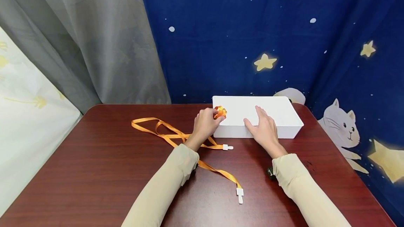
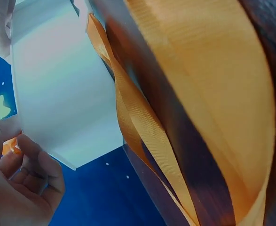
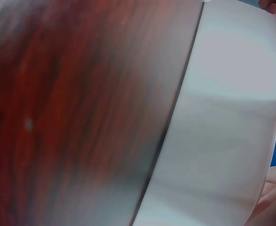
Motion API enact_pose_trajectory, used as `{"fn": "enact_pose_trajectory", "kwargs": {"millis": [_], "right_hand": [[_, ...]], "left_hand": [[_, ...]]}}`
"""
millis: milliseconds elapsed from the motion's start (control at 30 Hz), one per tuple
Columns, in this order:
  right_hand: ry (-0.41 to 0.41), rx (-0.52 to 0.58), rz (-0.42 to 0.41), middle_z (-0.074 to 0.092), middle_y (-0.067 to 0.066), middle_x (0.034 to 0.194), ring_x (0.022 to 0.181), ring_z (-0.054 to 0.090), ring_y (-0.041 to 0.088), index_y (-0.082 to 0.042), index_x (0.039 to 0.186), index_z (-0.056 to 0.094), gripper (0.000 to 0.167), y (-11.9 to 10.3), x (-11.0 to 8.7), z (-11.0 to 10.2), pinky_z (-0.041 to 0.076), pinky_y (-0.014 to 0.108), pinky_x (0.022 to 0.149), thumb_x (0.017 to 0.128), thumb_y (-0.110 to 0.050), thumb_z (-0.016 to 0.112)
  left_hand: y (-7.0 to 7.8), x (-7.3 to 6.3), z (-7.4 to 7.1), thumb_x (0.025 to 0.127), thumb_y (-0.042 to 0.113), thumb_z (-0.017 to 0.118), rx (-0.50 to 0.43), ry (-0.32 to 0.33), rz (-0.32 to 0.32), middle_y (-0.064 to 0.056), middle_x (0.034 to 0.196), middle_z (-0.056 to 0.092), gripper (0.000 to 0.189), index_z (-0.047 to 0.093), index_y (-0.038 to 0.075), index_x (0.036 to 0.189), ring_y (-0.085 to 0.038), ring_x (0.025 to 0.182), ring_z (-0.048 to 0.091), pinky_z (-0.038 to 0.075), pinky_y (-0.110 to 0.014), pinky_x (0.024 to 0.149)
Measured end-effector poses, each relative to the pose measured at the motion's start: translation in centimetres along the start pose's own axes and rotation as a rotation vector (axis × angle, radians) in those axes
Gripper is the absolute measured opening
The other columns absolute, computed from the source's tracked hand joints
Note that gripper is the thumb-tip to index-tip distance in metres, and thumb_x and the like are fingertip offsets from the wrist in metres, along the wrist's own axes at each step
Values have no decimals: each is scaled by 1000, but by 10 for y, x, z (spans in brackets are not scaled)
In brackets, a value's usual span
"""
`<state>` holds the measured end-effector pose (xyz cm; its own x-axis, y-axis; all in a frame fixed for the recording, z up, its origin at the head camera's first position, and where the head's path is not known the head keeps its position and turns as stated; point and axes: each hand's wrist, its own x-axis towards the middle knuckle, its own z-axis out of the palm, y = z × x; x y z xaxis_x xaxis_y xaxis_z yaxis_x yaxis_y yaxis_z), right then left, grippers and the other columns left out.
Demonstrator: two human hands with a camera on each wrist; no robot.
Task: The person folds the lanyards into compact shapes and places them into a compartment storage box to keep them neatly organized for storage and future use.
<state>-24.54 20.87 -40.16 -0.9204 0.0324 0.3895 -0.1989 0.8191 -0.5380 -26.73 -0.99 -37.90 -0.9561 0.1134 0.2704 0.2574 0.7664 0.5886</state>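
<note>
With fingers and thumb, my left hand (image 1: 204, 122) holds a bundled orange lanyard (image 1: 220, 112) at the left end of a white box (image 1: 243, 131). In the left wrist view its fingers are curled beside the box rim, and a bit of orange (image 2: 10, 147) shows between them. My right hand (image 1: 266, 130) reaches over the front edge of the box, fingers extended and thumb spread, holding nothing. Two loose orange lanyards lie near my left forearm: one with a white clip (image 1: 227, 147) close to the box, another with a white clip (image 1: 240, 195) nearer me.
The box stands near the far edge of a dark red-brown wooden table (image 1: 94, 171). Behind it hang a grey curtain (image 1: 104, 45) and a blue curtain (image 1: 214, 45) with stars. A white patterned cloth (image 1: 25, 115) hangs at the left.
</note>
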Motion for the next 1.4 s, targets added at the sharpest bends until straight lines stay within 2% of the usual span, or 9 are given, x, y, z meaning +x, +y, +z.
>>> {"fn": "enact_pose_trajectory", "kwargs": {"millis": [233, 567, 800, 1033, 1233, 1400], "right_hand": [[-30, 44, 68, 40, 29, 149, 132, 42, 49, 3, 149, 37, 77, 0, 1, -3, 32, 57, 110, 90, -36, 69], [-14, 50, 52, 42, 29, 148, 132, 43, 48, 3, 147, 41, 74, 1, 2, -2, 31, 57, 110, 90, -34, 69], [-12, 51, 35, 44, 27, 147, 136, 40, 44, 3, 144, 46, 69, 2, 2, -1, 28, 56, 112, 90, -35, 68], [-14, 42, 40, 45, 26, 147, 134, 42, 46, 1, 143, 46, 69, 1, 2, 1, 29, 57, 111, 90, -37, 68], [-15, 42, 39, 45, 26, 146, 132, 43, 46, 1, 143, 47, 68, 1, 1, 1, 30, 57, 111, 90, -36, 68], [-11, 44, 40, 45, 26, 147, 132, 43, 46, 1, 143, 47, 67, 0, 0, 0, 29, 57, 111, 91, -37, 68]], "left_hand": [[4, 2, 2, 87, 33, 78, 49, -46, 19, -3, 92, 73, 29, 78, 11, 107, -14, 70, 60, 50, -30, 62], [9, 7, 2, 83, 35, 81, 96, -73, -17, -3, 92, 73, 32, 77, 12, 105, -15, 72, 62, 52, -32, 63], [10, 9, 2, 82, 36, 83, 90, -83, -26, -1, 82, 70, 48, 71, 12, 122, -16, 67, 61, 50, -31, 58], [12, 7, 0, 79, 41, 84, 82, -87, -35, 0, 82, 68, 59, 67, 14, 129, -16, 66, 60, 48, -29, 57], [12, 7, 0, 81, 40, 82, 67, -86, -33, -1, 90, 69, 50, 70, 17, 124, -16, 67, 59, 48, -26, 55], [10, 6, -1, 83, 40, 81, 62, -82, -18, 0, 88, 68, 47, 71, 17, 123, -15, 66, 58, 47, -26, 55]]}}
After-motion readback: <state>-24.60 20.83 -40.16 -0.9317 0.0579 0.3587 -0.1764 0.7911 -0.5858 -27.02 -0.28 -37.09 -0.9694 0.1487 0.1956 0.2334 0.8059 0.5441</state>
